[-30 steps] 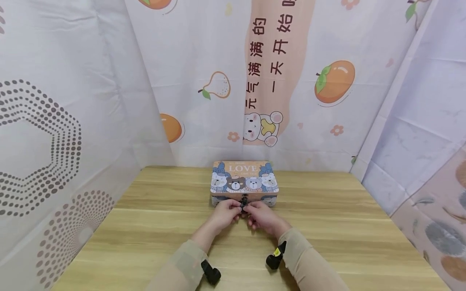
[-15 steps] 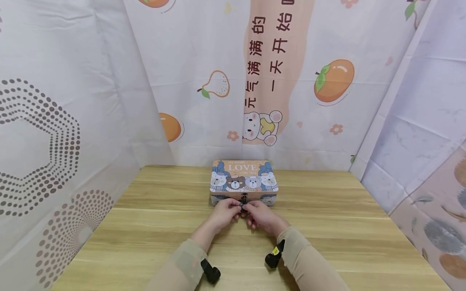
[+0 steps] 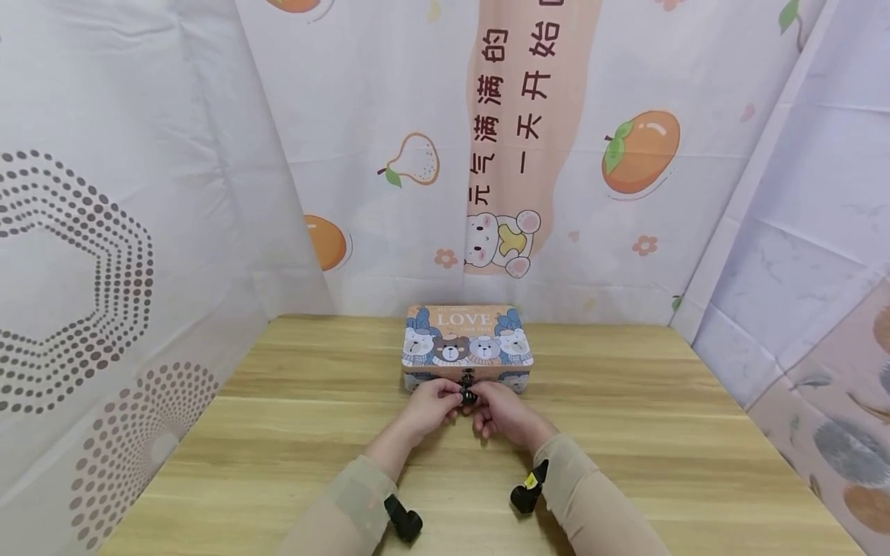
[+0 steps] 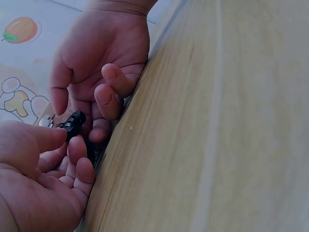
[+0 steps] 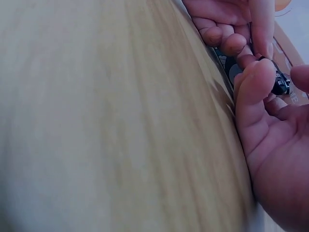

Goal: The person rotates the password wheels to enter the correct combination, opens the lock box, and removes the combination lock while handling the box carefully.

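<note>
The left hand pinches a small black lock between thumb and curled forefinger, probably to keep it steady, since so light a piece would otherwise swing. The right hand is curled close around its other side, but in the right wrist view its thumb stands just off the lock – whether its fingers press on it anywhere, I cannot tell. That loose pose seems meant to leave the thumb free to work the row of dials on the lock.

The lock sits low at the clasp, on the front of the closed bear-print box. The box rests flat on the desk, its front turned to the person – presumably so both hands can reach the clasp evenly. Behind it, near the desk's far edge, hangs a fruit-print curtain.
</note>
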A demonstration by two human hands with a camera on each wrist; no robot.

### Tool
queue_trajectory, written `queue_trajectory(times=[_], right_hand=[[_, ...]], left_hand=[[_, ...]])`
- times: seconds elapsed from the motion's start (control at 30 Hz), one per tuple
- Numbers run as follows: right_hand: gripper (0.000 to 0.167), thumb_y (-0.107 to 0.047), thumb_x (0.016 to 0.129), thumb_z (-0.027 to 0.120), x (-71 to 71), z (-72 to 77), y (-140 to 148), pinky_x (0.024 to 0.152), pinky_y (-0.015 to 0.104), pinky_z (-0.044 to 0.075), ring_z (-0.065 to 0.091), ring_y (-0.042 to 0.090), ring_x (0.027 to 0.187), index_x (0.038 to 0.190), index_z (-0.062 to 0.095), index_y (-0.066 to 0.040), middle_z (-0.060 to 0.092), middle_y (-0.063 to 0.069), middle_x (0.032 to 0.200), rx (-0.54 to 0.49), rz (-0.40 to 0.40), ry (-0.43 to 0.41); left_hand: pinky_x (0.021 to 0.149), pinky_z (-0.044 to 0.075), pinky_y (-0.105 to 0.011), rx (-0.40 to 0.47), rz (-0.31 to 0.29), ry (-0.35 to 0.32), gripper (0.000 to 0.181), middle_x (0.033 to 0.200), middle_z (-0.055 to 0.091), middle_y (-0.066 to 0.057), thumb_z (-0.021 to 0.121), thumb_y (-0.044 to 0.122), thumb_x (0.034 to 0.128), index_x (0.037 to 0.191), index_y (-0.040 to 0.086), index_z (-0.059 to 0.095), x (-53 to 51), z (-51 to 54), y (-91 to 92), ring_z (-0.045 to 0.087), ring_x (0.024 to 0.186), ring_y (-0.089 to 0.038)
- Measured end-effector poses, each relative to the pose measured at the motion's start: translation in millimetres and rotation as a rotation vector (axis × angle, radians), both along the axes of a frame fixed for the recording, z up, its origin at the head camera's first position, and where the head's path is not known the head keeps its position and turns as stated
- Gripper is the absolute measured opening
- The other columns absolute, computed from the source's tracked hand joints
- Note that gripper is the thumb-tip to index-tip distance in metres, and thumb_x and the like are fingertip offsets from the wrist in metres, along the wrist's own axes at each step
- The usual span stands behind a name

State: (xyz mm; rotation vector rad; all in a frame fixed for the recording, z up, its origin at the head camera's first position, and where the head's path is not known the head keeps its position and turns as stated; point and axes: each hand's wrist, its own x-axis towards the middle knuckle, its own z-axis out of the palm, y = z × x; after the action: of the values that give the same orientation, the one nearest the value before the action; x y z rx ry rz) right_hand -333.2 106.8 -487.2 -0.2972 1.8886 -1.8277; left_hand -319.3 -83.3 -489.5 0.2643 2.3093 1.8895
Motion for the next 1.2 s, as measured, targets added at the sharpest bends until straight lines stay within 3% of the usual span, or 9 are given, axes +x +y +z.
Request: queue_trajectory(times=[0.2, 0.43, 0.73, 1.03, 1.2], right_hand=[[0.037, -0.025, 0.106, 0.036, 1.5, -0.3, 5.2, 0.050, 0.026, 0.051, 0.056, 0.015, 0.063, 0.118, 0.055, 0.005, 0.062, 0.015, 0.099, -0.045, -0.014, -0.027], [0.037, -0.026, 0.105, 0.038, -0.2, 0.3, 9.5, 0.052, 0.026, 0.052, 0.057, 0.015, 0.064, 0.117, 0.057, 0.004, 0.062, 0.015, 0.100, -0.102, -0.006, -0.058], [0.040, -0.027, 0.107, 0.045, 0.1, -1.5, 10.0, 0.053, 0.026, 0.053, 0.058, 0.016, 0.066, 0.131, 0.048, 0.005, 0.061, 0.017, 0.110, -0.101, 0.013, -0.044], [0.037, -0.019, 0.103, 0.052, 0.5, -0.8, 6.7, 0.053, 0.026, 0.054, 0.058, 0.015, 0.063, 0.129, 0.047, 0.007, 0.061, 0.015, 0.098, -0.072, 0.012, -0.041], [0.035, -0.018, 0.103, 0.053, 0.9, -0.8, 3.2, 0.052, 0.026, 0.053, 0.058, 0.014, 0.063, 0.127, 0.051, 0.008, 0.063, 0.017, 0.102, -0.027, 0.032, -0.010]], left_hand=[[0.059, 0.053, -0.027, 0.002, 0.000, 0.024, 0.017, 0.089, 0.066, -0.010, 0.061, 0.005, 0.0994, 0.112, -0.006, 0.065, -2.7, -5.6, 1.4, 0.060, 0.068, -0.016], [0.059, 0.050, -0.027, 0.001, 0.004, 0.021, 0.015, 0.087, 0.065, -0.010, 0.060, 0.004, 0.0992, 0.110, -0.006, 0.065, -4.2, -3.2, 3.4, 0.059, 0.066, -0.015], [0.060, 0.052, -0.027, -0.003, 0.010, -0.001, 0.016, 0.091, 0.066, -0.010, 0.061, 0.005, 0.0992, 0.111, -0.006, 0.065, -1.9, -1.8, 1.3, 0.060, 0.068, -0.015], [0.062, 0.053, -0.029, 0.001, 0.002, -0.001, 0.017, 0.091, 0.067, -0.013, 0.062, 0.006, 0.0996, 0.112, -0.005, 0.065, -1.1, -0.8, 1.1, 0.060, 0.069, -0.016], [0.061, 0.053, -0.030, 0.003, 0.004, 0.005, 0.017, 0.091, 0.067, -0.014, 0.061, 0.006, 0.0999, 0.112, -0.006, 0.065, 0.4, -0.6, 0.2, 0.060, 0.069, -0.017]])
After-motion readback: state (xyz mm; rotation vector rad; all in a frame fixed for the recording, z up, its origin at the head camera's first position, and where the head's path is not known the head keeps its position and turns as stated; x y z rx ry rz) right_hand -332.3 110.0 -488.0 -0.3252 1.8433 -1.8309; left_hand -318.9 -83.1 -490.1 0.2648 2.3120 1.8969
